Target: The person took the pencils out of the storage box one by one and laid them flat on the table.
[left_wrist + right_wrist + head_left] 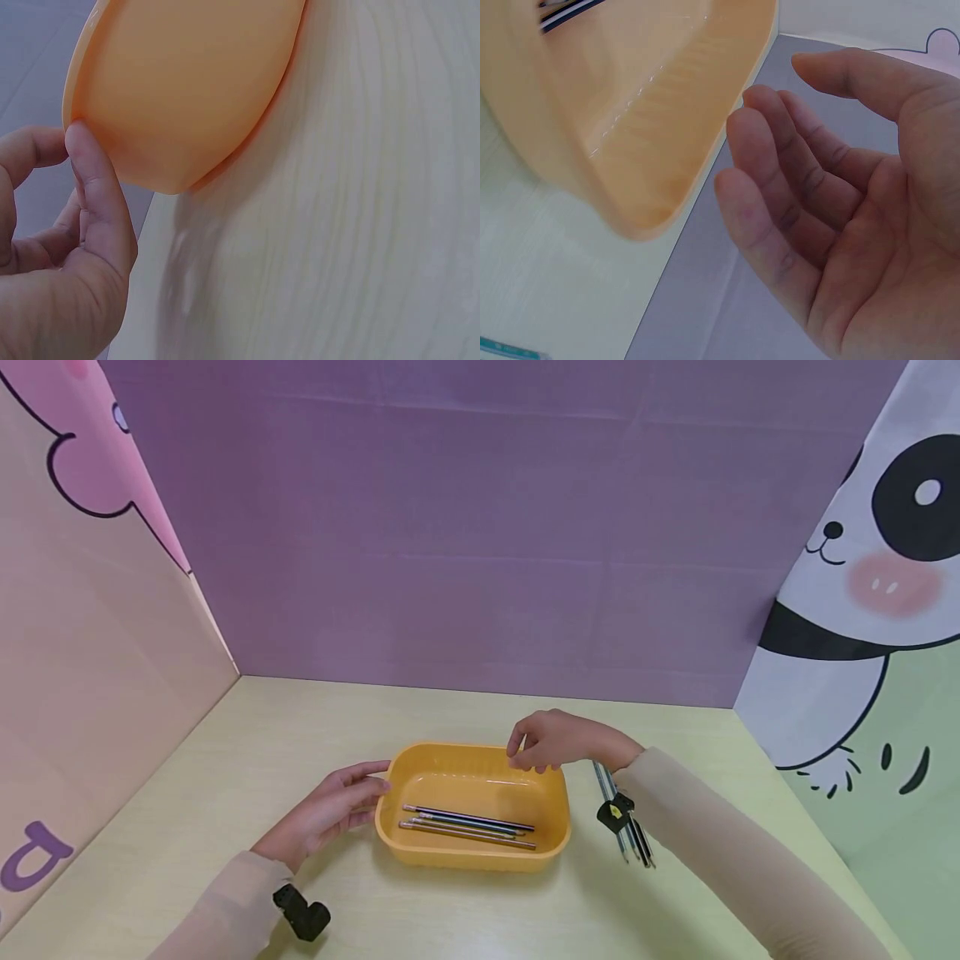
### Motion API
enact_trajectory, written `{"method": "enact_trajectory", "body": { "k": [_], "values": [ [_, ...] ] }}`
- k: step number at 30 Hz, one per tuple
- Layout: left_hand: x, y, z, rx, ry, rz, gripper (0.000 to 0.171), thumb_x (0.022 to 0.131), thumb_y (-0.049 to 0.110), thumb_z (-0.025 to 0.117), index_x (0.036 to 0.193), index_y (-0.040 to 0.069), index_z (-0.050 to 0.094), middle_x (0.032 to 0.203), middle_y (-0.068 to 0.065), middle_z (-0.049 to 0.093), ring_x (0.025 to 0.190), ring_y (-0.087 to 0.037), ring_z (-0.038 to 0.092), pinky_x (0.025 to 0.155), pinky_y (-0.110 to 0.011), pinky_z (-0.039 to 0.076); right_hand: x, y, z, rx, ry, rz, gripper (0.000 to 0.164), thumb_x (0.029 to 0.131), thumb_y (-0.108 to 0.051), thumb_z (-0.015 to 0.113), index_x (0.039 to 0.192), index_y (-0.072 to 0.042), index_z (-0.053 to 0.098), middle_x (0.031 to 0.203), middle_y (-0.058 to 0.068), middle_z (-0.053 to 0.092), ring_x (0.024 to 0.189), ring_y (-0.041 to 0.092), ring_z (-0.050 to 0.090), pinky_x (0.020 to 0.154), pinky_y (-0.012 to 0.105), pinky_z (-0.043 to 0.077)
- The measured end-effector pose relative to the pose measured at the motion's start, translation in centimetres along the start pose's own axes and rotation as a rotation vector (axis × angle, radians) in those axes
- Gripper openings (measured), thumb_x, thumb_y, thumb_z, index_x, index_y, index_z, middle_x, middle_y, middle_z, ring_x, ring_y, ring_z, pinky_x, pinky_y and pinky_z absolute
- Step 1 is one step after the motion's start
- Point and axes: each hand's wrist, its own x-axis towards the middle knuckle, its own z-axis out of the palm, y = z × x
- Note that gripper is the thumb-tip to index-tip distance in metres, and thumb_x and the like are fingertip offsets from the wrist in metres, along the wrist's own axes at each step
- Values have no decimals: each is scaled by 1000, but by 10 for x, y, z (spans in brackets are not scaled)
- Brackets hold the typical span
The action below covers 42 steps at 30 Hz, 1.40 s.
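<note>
The yellow tray (472, 858) stood on the table (337, 710) between the hands, several pencils (468, 836) lying lengthwise on its floor; a second bunch of pencils (640, 843) lay on the table just beyond its right end. The left hand (330, 806) pinched the tray's left rim between thumb and forefinger, while the right hand (555, 739) hung by the far right corner, its fingers loosely curved, thumb apart, holding nothing. The likeliest mishap seemed to be the right wrist camera (615, 812) or sleeve (712, 843) brushing the bunch and rolling pencils away, since the forearm passed over them. The tray, gripped at one end only, might also have swivelled or tipped if the right hand knocked its far corner, sliding its pencils sideways. The head view alone gave both groups of pencils together, but made the right hand seem to overlap the rim; the right wrist view showed a gap there and the bare palm. The left wrist view showed the thumb tip against the tray, yet none of its pencils.
</note>
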Motion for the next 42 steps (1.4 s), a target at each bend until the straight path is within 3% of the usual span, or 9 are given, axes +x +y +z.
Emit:
{"method": "enact_trajectory", "body": {
  "k": [5, 10, 16, 28, 42],
  "values": [
    [0, 0, -1, 1, -7, 3, 62, 100, 17, 62, 150, -5, 35, 119, -16, 64, 97, -21, 66, 83, -30, 58, 6, -7, 2, -18, -16, -12, 15, 95, -24, 70, 104, -13, 66, 90, 9, 69, 80, 30, 64, 63, 30, 51],
    [0, 0, -1, 1, -13, 5, 62, 100, 16, 61, 151, -5, 34, 117, -16, 64, 96, -20, 66, 82, -29, 58, 13, -11, 5, -26, -40, -28, 17, 94, -25, 71, 105, -13, 67, 91, 6, 69, 81, 28, 64, 65, 30, 53],
    [0, 1, -1, -1, -13, 5, 61, 100, 15, 61, 150, -6, 34, 118, -17, 64, 96, -20, 67, 82, -30, 58, 21, -14, 8, -57, -77, -95, 20, 93, -23, 72, 108, -10, 69, 87, -3, 67, 80, 30, 64, 64, 28, 51],
    [-2, 0, 0, -7, -29, 19, 62, 100, 16, 61, 150, -7, 32, 117, -16, 65, 96, -20, 67, 83, -30, 58, 36, -20, 18, -113, -120, -121, 27, 89, -25, 76, 111, -10, 70, 88, -6, 67, 75, 13, 61, 69, 26, 51],
    [-3, 1, 0, -1, -27, 22, 62, 100, 15, 59, 151, -7, 31, 114, -13, 66, 95, -19, 67, 82, -29, 58, 54, -24, 40, -85, -187, -137, 26, 89, -20, 76, 112, -7, 70, 88, -6, 67, 76, 10, 59, 64, 25, 49]
  ]
}}
